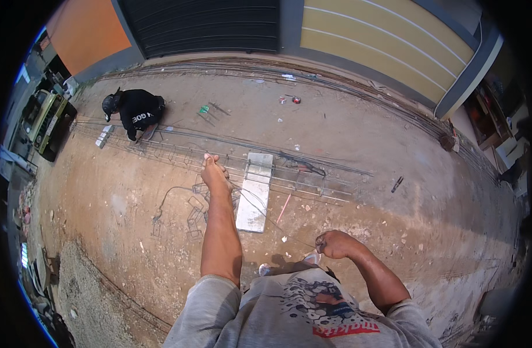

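My left hand (215, 173) is stretched forward over a long rebar cage (323, 188), its fingers closed. A thin wire (280, 228) slants from beside that hand back toward my right hand (334, 244), which is closed low in front of my body. The right fingers grip the wire's near end. What the left fingers pinch is partly hidden; the wire appears to start there. Beneath the cage lies a pale, flat board (254, 203). Loose bent stirrups (195, 217) rest on the dirt left of it.
A co-worker (141, 113) in black crouches at the cage's far left end, near a pale block (104, 136). Long bars (219, 65) line the gate. Pliers-like tool (397, 184) lies right; a red tape measure (296, 100) lies beyond. Gravel (89, 296) is heaped near left; a vehicle (45, 124) stands left.
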Motion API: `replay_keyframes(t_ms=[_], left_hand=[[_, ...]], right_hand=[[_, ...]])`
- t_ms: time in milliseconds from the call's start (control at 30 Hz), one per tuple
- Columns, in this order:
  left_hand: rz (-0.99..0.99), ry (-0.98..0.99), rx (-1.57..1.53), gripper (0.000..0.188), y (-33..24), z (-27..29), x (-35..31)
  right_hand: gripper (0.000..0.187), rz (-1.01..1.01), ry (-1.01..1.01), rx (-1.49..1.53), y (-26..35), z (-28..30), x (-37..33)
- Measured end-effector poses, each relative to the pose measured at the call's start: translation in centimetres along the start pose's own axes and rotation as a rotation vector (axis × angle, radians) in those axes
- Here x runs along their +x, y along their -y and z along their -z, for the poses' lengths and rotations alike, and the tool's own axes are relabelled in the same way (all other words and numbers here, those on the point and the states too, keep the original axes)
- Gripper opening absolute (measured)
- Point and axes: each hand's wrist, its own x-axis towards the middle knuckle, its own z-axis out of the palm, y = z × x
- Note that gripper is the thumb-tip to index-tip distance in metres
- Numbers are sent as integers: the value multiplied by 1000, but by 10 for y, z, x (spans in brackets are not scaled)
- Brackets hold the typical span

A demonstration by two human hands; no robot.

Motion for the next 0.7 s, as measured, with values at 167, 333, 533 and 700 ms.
replay_keyframes(t_ms=[167, 333, 533, 700], left_hand=[[-94, -28, -28, 36, -27, 79, 24], [-22, -160, -172, 34, -55, 146, 24], [-103, -265, -272, 31, -109, 226, 58], [-61, -518, -338, 29, -164, 290, 72]], right_hand=[[23, 783, -135, 1175, 89, 20, -28], [26, -273, -911, 154, 88, 59, 60], [26, 788, 310, 414, 177, -3, 27], [21, 901, -86, 922, 216, 56, -8]])
